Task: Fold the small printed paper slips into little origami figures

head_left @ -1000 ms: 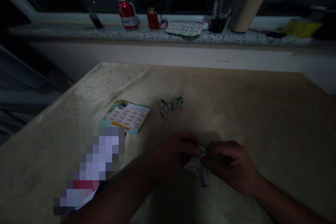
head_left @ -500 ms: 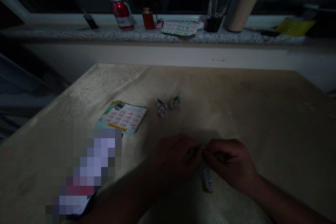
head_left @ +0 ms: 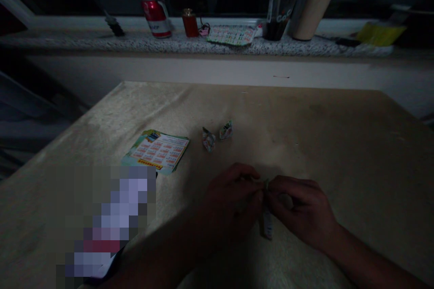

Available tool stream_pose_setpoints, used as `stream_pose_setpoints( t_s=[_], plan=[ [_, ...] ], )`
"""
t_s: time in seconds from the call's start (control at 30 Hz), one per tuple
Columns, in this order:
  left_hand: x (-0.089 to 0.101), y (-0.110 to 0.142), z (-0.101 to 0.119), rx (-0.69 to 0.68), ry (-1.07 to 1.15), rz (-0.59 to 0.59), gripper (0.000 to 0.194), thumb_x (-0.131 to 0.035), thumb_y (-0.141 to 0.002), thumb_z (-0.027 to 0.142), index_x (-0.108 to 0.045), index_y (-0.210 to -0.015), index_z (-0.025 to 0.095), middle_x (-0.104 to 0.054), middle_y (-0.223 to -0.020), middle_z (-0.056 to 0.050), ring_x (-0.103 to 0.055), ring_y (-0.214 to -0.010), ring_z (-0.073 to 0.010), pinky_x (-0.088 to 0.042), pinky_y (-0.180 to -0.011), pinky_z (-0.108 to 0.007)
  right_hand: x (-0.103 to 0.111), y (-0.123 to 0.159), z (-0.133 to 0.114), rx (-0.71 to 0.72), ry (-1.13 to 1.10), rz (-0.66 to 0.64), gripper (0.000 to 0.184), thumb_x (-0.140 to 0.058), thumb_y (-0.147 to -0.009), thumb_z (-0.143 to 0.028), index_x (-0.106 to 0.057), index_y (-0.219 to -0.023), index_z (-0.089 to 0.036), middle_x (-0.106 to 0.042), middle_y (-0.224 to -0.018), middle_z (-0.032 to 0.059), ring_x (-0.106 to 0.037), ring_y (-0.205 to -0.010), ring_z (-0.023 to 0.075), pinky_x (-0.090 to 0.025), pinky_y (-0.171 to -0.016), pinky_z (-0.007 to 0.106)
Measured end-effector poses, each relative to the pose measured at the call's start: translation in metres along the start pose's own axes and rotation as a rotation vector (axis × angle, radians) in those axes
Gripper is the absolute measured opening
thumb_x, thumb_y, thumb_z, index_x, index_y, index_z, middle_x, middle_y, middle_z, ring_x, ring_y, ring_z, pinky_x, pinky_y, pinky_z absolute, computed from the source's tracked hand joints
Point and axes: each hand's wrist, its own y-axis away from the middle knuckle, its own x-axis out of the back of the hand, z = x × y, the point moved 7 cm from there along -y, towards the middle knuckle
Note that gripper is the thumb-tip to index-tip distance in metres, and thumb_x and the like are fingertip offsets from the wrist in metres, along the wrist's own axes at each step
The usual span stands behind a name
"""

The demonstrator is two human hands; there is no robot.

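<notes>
Between my two hands is a narrow folded strip of printed paper [head_left: 267,226], its lower part hanging down toward the table. My left hand [head_left: 233,198] pinches its top end between thumb and finger. From the other side, my right hand [head_left: 301,205] pinches the same end, the fingertips nearly meeting. Beyond the hands stand two small folded paper pieces [head_left: 208,139], one beside the other. To their left lies a stack of printed paper sheets [head_left: 159,150] with a grid of orange and white boxes. The fingers hide the paper's upper folds.
A blurred-out object [head_left: 115,216] lies left of my left forearm on the table [head_left: 322,131]. Along the stone windowsill [head_left: 183,45] stand a red can [head_left: 156,18], a small red-brown container [head_left: 190,23], a lidded cup [head_left: 280,9], a cardboard tube [head_left: 317,4] and a yellow item [head_left: 381,33].
The strip's hanging part has risen slightly and looks narrower, turned more edge-on. My left fingers have lifted and spread a little; both hands stay together at the paper.
</notes>
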Motion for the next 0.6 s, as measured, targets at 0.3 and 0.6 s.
stream_pose_setpoints(
  t_s=[0.3, 0.6],
  plan=[
    [0.006, -0.003, -0.005, -0.032, 0.214, 0.033, 0.013, -0.063, -0.091, 0.01, -0.076, -0.095, 0.012, -0.073, -0.091, -0.009, -0.07, -0.082, -0.0146, -0.056, -0.075, -0.024, -0.005, 0.004, 0.013, -0.172, -0.19, -0.04, 0.03, -0.06, -0.096, -0.02, -0.054, -0.066, -0.02, -0.042, -0.057, -0.0061, -0.039, -0.049, 0.0078, -0.031, -0.045, 0.021],
    [-0.013, 0.003, -0.037, 0.455, 0.45, -0.098, 0.016, -0.065, -0.09, 0.03, -0.067, -0.083, 0.016, -0.064, -0.075, -0.001, -0.06, -0.07, -0.0143, -0.046, -0.064, -0.025, -0.011, 0.005, 0.011, -0.182, -0.279, -0.121, 0.028, -0.061, -0.094, -0.018, -0.054, -0.068, -0.019, -0.044, -0.058, -0.0057, -0.04, -0.052, 0.0082, -0.03, -0.047, 0.022]
  ],
)
